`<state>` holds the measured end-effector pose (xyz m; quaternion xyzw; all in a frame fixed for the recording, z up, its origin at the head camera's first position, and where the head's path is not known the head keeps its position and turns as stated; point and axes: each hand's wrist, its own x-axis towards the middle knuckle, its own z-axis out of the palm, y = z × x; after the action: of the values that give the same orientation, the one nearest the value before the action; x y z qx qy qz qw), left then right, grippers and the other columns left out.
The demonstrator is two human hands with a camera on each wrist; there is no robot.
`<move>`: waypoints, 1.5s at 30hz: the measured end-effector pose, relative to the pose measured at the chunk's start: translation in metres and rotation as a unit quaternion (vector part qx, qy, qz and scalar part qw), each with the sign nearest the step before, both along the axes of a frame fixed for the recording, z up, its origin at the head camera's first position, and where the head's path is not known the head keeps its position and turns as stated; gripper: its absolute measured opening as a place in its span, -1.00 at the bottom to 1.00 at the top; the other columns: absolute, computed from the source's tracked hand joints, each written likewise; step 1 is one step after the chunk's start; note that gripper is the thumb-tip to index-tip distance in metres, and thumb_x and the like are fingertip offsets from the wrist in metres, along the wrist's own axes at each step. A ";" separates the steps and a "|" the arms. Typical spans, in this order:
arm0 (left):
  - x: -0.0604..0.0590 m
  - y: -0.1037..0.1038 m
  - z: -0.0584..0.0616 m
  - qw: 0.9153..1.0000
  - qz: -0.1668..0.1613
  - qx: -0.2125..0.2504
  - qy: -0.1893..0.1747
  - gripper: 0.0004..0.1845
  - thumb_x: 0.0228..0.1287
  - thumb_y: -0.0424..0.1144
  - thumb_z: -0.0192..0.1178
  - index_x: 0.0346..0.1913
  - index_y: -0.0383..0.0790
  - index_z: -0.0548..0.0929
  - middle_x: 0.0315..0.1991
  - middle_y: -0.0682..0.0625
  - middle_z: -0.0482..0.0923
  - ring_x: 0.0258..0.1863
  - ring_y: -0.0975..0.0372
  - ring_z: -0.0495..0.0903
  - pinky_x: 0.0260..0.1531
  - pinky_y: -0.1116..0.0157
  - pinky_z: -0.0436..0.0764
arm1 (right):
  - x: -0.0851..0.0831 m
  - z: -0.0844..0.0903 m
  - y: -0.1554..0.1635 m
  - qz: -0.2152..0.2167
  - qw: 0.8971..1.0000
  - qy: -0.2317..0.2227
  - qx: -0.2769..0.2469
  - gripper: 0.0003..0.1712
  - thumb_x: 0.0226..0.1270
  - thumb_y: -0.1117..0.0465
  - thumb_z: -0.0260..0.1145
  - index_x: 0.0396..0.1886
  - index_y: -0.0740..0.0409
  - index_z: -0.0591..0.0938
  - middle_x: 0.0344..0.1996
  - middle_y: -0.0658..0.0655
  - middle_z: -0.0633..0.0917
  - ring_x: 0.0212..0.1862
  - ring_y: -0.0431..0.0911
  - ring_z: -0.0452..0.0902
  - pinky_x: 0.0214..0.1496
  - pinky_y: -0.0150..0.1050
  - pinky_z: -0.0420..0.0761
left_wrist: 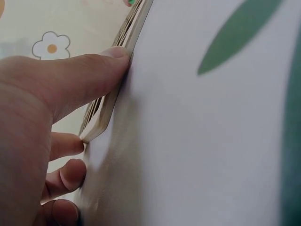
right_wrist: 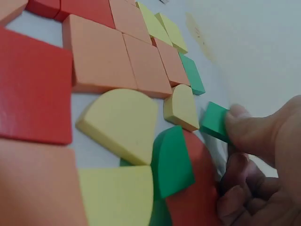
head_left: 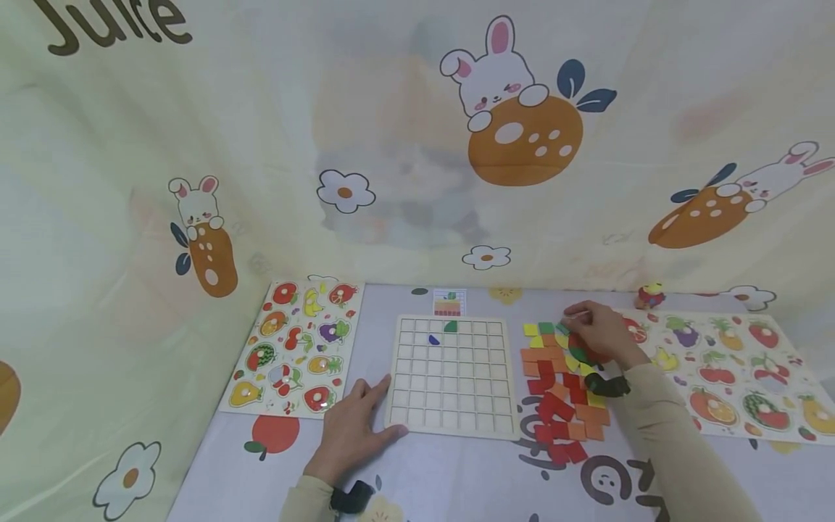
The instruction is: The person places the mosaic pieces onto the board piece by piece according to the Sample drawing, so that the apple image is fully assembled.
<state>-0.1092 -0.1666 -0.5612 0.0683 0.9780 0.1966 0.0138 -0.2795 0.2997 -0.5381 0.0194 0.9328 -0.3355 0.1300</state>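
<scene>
Stand clear and check nearest first: the left hand [head_left: 355,428] rests with spread fingers at the near-left corner of the gridded board [head_left: 459,384], thumb against the near edge, not closed around it. The board lies flat on the tabletop [head_left: 476,471]; it looks thin and stiff, so brace it by its edges. To its right lie loose tiles [head_left: 556,406]. At their far end, the right hand [head_left: 600,330] pinches a small green tile [right_wrist: 215,120]. Expect it to be light, rigid and slightly slippery; hold opposite side edges. Beyond the board lies a picture card [head_left: 450,301].
</scene>
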 end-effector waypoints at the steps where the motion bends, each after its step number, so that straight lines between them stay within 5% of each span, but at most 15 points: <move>1: 0.000 0.000 0.000 1.000 0.001 0.000 -0.001 0.00 0.06 0.36 0.52 0.57 0.09 0.47 -0.25 0.13 0.32 -0.43 0.35 0.24 -0.49 0.40 0.17 | 0.000 -0.001 0.000 -0.001 1.000 -0.001 -0.001 -0.43 0.67 -0.06 0.18 0.38 0.28 0.48 0.23 0.46 0.59 0.17 0.28 0.51 0.25 0.24 0.56; 8: 0.001 -0.001 -0.001 1.000 0.001 -0.002 0.002 0.00 0.05 0.37 0.52 0.56 0.11 0.48 -0.25 0.13 0.32 -0.42 0.35 0.24 -0.48 0.40 0.17 | 0.001 -0.005 -0.002 -0.031 0.999 0.036 -0.014 -0.37 0.73 -0.14 0.01 0.43 0.27 0.40 0.16 0.42 0.55 0.08 0.24 0.46 0.13 0.15 0.56; 15: 0.001 -0.001 -0.001 1.000 0.001 -0.002 -0.004 0.00 0.06 0.35 0.52 0.57 0.10 0.47 -0.25 0.13 0.31 -0.42 0.35 0.24 -0.48 0.41 0.18 | 0.005 -0.006 -0.011 -0.069 0.992 0.087 -0.066 -0.35 0.63 -0.24 0.16 0.39 0.14 0.53 0.19 0.35 0.68 0.12 0.20 0.59 0.11 -0.05 0.58; 23: 0.001 0.000 0.002 1.000 -0.001 0.002 -0.005 0.00 0.07 0.34 0.52 0.56 0.07 0.47 -0.25 0.12 0.32 -0.40 0.34 0.25 -0.46 0.40 0.20 | 0.007 -0.008 -0.022 -0.051 0.986 0.111 -0.110 -0.37 0.56 -0.23 0.28 0.39 0.06 0.59 0.14 0.29 0.74 0.11 0.16 0.67 -0.07 -0.50 0.54; 33: 0.000 -0.001 -0.002 1.000 0.002 0.001 -0.003 0.00 0.06 0.34 0.53 0.57 0.09 0.46 -0.24 0.12 0.32 -0.39 0.34 0.25 -0.46 0.39 0.20 | 0.007 -0.016 -0.075 -0.031 0.983 0.137 -0.115 -0.56 0.58 0.07 0.35 0.32 0.14 0.63 0.01 0.27 0.76 -0.08 0.05 0.64 -0.14 -0.39 0.56; 38: 0.000 -0.001 -0.002 1.000 0.001 0.003 -0.003 0.00 0.07 0.33 0.53 0.57 0.09 0.47 -0.24 0.13 0.33 -0.40 0.35 0.26 -0.46 0.40 0.21 | 0.006 -0.015 -0.105 -0.009 0.980 0.162 -0.112 -0.62 0.54 0.16 0.38 0.26 0.15 0.66 0.01 0.26 0.74 -0.01 0.10 0.65 0.02 -0.14 0.58; 45: 0.000 0.000 0.000 1.000 0.003 0.004 0.002 -0.01 0.05 0.33 0.54 0.56 0.09 0.48 -0.25 0.14 0.33 -0.41 0.35 0.25 -0.47 0.40 0.19 | 0.007 -0.009 -0.141 0.005 0.984 0.125 -0.127 -0.65 0.53 0.16 0.39 0.24 0.07 0.65 0.01 0.15 0.69 0.03 0.06 0.57 0.08 -0.06 0.56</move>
<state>-0.1094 -0.1668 -0.5609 0.0654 0.9774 0.2009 0.0109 -0.2728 0.1585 -0.5470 -0.0437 0.8918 -0.4501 0.0151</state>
